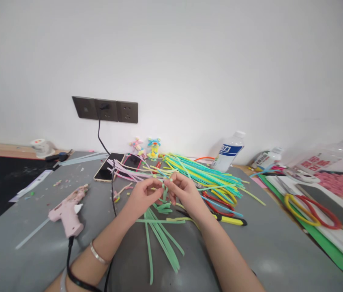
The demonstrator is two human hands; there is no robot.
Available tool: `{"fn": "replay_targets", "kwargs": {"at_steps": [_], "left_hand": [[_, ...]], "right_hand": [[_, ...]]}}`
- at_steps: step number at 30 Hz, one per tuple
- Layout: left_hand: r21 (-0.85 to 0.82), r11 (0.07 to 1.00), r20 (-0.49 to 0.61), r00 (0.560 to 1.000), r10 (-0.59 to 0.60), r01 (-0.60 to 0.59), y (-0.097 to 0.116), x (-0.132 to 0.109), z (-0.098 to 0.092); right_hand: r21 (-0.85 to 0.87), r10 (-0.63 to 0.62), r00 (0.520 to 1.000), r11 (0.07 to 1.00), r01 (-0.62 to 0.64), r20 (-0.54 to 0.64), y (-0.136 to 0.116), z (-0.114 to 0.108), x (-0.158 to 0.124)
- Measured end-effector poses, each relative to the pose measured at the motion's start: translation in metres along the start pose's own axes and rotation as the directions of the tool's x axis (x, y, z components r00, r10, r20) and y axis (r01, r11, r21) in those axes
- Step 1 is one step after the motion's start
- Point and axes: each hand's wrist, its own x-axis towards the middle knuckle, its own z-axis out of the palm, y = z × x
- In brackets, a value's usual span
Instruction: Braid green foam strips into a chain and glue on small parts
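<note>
My left hand (pixel 145 195) and my right hand (pixel 185 190) meet over the middle of the table. Their fingertips pinch a small piece of green pipe cleaner (pixel 164 192), partly hidden by the fingers. Just below them lie short bent green pieces (pixel 163 208). Nearer to me, long green pipe cleaners (pixel 162 239) fan out across the grey surface. Behind my right hand spreads a big bundle of yellow and turquoise pipe cleaners (pixel 202 174). Lilac pipe cleaners (pixel 125 170) lie beyond my left hand.
A pink glue gun (pixel 68 213) rests at left, its cord passing my left arm. A yellow utility knife (pixel 230 220) and red-handled tool (pixel 220 205) lie right. Phones (pixel 107 168), two small figures (pixel 153 148) and a bottle (pixel 228 152) stand behind. Scissors (pixel 311 211) lie far right.
</note>
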Motion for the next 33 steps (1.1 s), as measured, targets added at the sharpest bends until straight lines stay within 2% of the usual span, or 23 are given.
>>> {"fn": "replay_targets", "kwargs": {"at_steps": [5, 12, 18, 29, 33], "left_hand": [[-0.084, 0.994, 0.009, 0.998, -0.062, 0.063, 0.0030, -0.0008, -0.0004], [-0.254, 0.946, 0.146, 0.975, -0.170, 0.203, 0.0093, -0.0038, -0.0024], [-0.291, 0.918, 0.234, 0.951, -0.203, 0.268, 0.0079, -0.0043, -0.0041], [-0.327, 0.920, 0.115, 0.975, -0.188, 0.216, 0.0045, -0.0003, -0.0054], [-0.399, 0.895, 0.056, 0.980, -0.193, 0.199, 0.0032, 0.0016, -0.0067]], "right_hand": [[-0.023, -0.010, 1.000, 1.000, 0.010, 0.023, -0.0016, -0.0021, -0.0002], [-0.015, -0.005, 1.000, 1.000, 0.005, 0.006, -0.0056, -0.0045, 0.0001], [-0.022, -0.006, 1.000, 1.000, 0.007, 0.022, -0.0089, -0.0032, -0.0007], [-0.050, -0.094, 0.996, 0.994, 0.093, -0.004, -0.0047, -0.0060, 0.0019], [-0.038, -0.173, 0.981, 0.983, 0.177, 0.082, -0.0056, -0.0071, -0.0003]]}}
